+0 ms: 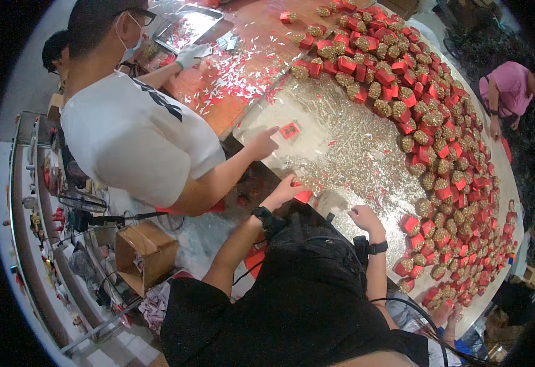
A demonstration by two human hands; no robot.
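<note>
Close to the table's near edge, my left hand is closed on a small red box, its thumb and fingers at the upper end. A bit of gold shows by the fingertips, mostly covered. My right hand is held over the gold-strewn tabletop with its fingers curled in. Whatever it may hold is too small or hidden to make out. Between my hands, a small dark piece shows at the table edge.
Many red boxes with gold, bumpy tops crowd the table's right side. On my left a masked person in a white shirt reaches toward a red card. Red and white scraps cover the orange table. A cardboard box stands lower left.
</note>
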